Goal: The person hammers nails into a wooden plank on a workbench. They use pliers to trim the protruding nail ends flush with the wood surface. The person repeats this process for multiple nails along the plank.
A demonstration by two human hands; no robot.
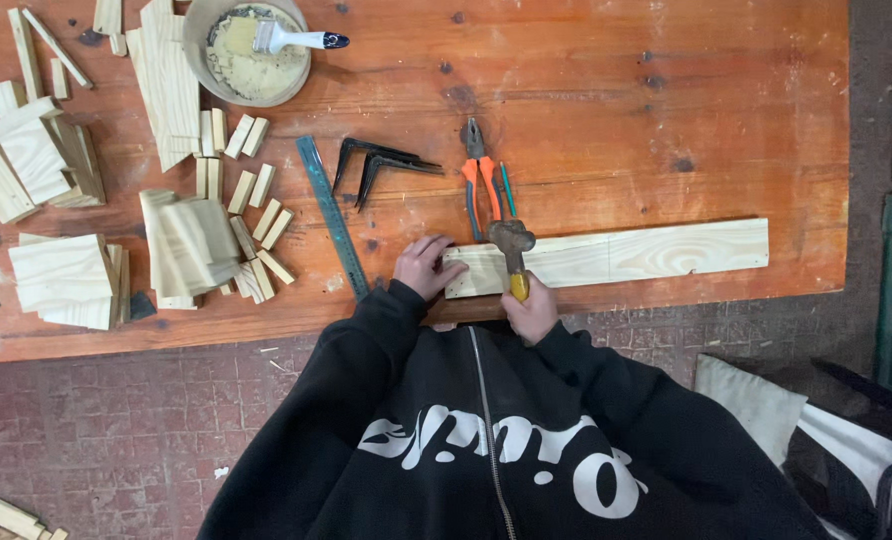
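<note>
On the orange-brown wooden workbench (586, 90) a long pale pine board (646, 255) lies along the near edge. The left hand (424, 265) rests on the board's left end, fingers curled and pressing down on its corner. The right hand (532, 310) is wrapped closed around the yellow handle of a rusty-headed hammer (512, 245), whose head sits on the board just right of the left hand.

Just beyond the board lie orange-handled pliers (480, 170), a thin green pencil-like stick (507, 190) and two black metal angle brackets (376, 165). A blue-grey steel ruler (331, 215) runs diagonally beside the left hand. Farther left are scattered small pale wood blocks (256, 215) and stacked offcuts (61, 280). At the far edge stands a round tub of pale glue (248, 50) with a white-handled brush (296, 40) resting in it.
</note>
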